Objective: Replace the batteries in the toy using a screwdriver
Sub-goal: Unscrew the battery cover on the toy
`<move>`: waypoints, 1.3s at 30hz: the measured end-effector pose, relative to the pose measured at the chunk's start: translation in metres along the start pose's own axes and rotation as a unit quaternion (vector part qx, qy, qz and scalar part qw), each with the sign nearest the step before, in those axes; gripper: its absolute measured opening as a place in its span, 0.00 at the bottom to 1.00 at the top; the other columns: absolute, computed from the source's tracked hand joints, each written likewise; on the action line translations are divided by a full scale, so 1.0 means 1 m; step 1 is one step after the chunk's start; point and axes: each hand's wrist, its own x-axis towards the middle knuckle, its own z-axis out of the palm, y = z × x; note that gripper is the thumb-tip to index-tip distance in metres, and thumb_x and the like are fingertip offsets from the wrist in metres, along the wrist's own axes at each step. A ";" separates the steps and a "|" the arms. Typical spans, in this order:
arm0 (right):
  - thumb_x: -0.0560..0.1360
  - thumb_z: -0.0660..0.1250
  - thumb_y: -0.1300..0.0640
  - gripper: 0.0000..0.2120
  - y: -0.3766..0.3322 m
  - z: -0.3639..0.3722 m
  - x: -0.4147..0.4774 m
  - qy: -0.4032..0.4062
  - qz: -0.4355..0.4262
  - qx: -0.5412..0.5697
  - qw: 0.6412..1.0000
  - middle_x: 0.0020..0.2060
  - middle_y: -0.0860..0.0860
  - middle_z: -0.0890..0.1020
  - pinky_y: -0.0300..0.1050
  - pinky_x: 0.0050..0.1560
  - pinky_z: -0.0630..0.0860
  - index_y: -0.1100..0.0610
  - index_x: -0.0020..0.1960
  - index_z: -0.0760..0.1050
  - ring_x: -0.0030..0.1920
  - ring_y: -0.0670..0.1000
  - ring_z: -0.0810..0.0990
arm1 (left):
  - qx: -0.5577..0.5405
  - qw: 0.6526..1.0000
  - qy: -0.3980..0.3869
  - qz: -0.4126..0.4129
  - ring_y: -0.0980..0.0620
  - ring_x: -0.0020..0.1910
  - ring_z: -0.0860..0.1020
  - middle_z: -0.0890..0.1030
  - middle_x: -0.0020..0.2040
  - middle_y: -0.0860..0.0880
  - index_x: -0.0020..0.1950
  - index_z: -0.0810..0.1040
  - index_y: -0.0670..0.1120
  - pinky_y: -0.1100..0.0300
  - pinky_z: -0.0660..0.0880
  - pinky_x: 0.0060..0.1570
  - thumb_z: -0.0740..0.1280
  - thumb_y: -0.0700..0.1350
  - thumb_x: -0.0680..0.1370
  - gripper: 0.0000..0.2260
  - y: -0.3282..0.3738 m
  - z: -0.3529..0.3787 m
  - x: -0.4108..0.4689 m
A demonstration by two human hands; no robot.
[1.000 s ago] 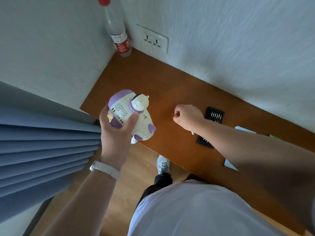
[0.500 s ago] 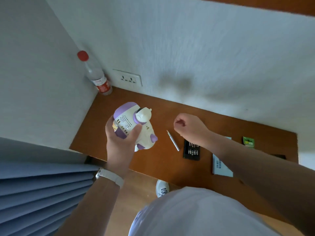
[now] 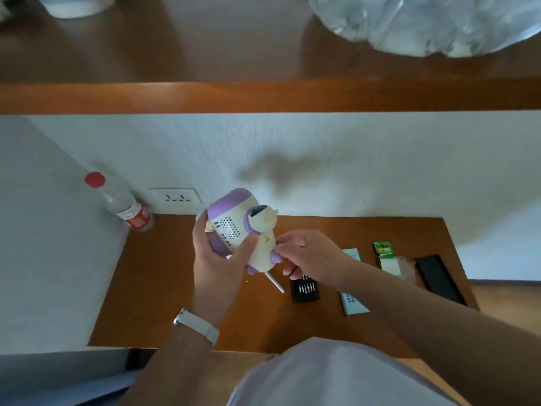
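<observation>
Left hand point(image 3: 216, 268): grips white-and-purple plastic robot toy point(image 3: 240, 230).
Right hand point(image 3: 310, 256): fingertips at toy's side; grip unclear.
Slim silver screwdriver point(image 3: 275, 284): on brown wooden surface point(image 3: 164, 288), between hands.

The toy point(image 3: 243, 230) was held over the table point(image 3: 175, 288), gripped from 7 o'clock by the left hand point(image 3: 216, 268), with the right hand point(image 3: 310, 256) just beside it at 3 o'clock. On the table, the screwdriver point(image 3: 275, 284) was laid at the toy's 5 o'clock, near the bit case point(image 3: 304, 288) at 4 o'clock. Farther toward 3 o'clock were set a flat box point(image 3: 354, 303), a battery pack point(image 3: 385, 253) and a lid point(image 3: 439, 278). The bottle point(image 3: 126, 208) was stood at 9 o'clock, beside the wall socket point(image 3: 175, 197).
</observation>
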 end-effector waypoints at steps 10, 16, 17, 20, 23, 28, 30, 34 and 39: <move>0.70 0.67 0.47 0.09 -0.019 -0.007 0.002 -0.031 0.045 0.157 0.986 0.46 0.44 0.86 0.46 0.43 0.82 0.39 0.49 0.80 0.49 0.46 0.85 | -0.003 0.998 -0.047 0.047 0.65 0.53 0.80 0.80 0.50 0.68 0.75 0.59 0.60 0.67 0.80 0.40 0.79 0.49 0.69 0.42 0.014 0.004 0.008; 0.72 0.67 0.51 0.16 -0.021 -0.001 0.006 -0.076 0.029 0.242 0.967 0.41 0.56 0.82 0.55 0.58 0.80 0.45 0.59 0.76 0.57 0.55 0.83 | -0.010 0.997 -0.053 0.056 0.67 0.54 0.79 0.80 0.52 0.69 0.75 0.60 0.58 0.68 0.80 0.41 0.79 0.41 0.71 0.40 0.004 -0.001 0.014; 0.73 0.66 0.52 0.17 -0.022 0.001 0.006 -0.085 0.031 0.255 0.963 0.41 0.61 0.79 0.57 0.61 0.78 0.47 0.61 0.75 0.58 0.58 0.82 | -0.014 0.997 -0.056 0.055 0.66 0.54 0.79 0.80 0.52 0.68 0.75 0.61 0.58 0.68 0.80 0.41 0.79 0.41 0.71 0.40 0.003 -0.002 0.015; 0.74 0.66 0.54 0.20 -0.026 0.002 0.005 -0.090 0.038 0.277 0.956 0.53 0.72 0.75 0.59 0.64 0.76 0.52 0.65 0.73 0.60 0.61 0.81 | -0.020 0.996 -0.065 0.051 0.65 0.55 0.79 0.79 0.52 0.68 0.75 0.61 0.58 0.65 0.81 0.43 0.80 0.41 0.71 0.40 0.004 -0.004 0.017; 0.74 0.67 0.58 0.24 -0.026 0.002 0.007 -0.078 0.039 0.300 0.950 0.46 0.67 0.79 0.60 0.63 0.76 0.55 0.69 0.68 0.59 0.61 0.81 | -0.023 0.996 -0.068 0.049 0.65 0.57 0.78 0.78 0.52 0.68 0.70 0.62 0.64 0.65 0.81 0.43 0.80 0.40 0.70 0.39 0.007 -0.004 0.018; 0.78 0.66 0.55 0.17 -0.021 0.014 0.004 -0.051 0.027 0.350 0.935 0.57 0.55 0.83 0.57 0.59 0.80 0.52 0.67 0.72 0.59 0.58 0.82 | -0.051 0.996 -0.069 0.032 0.62 0.57 0.79 0.79 0.51 0.67 0.73 0.64 0.60 0.61 0.82 0.45 0.79 0.38 0.70 0.38 0.007 -0.003 0.017; 0.78 0.66 0.54 0.19 -0.017 0.019 0.003 -0.035 0.027 0.372 0.927 0.65 0.58 0.78 0.59 0.59 0.79 0.51 0.68 0.72 0.63 0.60 0.79 | -0.065 0.995 -0.075 0.023 0.58 0.59 0.79 0.79 0.53 0.64 0.74 0.65 0.58 0.58 0.83 0.47 0.79 0.38 0.70 0.39 0.006 -0.004 0.016; 0.72 0.72 0.58 0.22 -0.013 0.020 0.005 -0.030 0.057 0.420 0.905 0.63 0.55 0.78 0.58 0.55 0.81 0.48 0.64 0.73 0.58 0.57 0.82 | -0.084 0.992 -0.096 0.015 0.50 0.63 0.78 0.79 0.59 0.58 0.75 0.65 0.57 0.53 0.83 0.52 0.79 0.38 0.71 0.39 0.008 -0.005 0.015; 0.60 0.76 0.61 0.33 -0.017 0.023 0.002 -0.003 0.075 0.484 0.872 0.61 0.59 0.75 0.57 0.50 0.82 0.51 0.64 0.71 0.58 0.58 0.80 | -0.088 0.988 -0.126 0.023 0.53 0.64 0.78 0.79 0.60 0.57 0.75 0.65 0.54 0.55 0.82 0.52 0.77 0.38 0.71 0.38 0.014 -0.004 0.013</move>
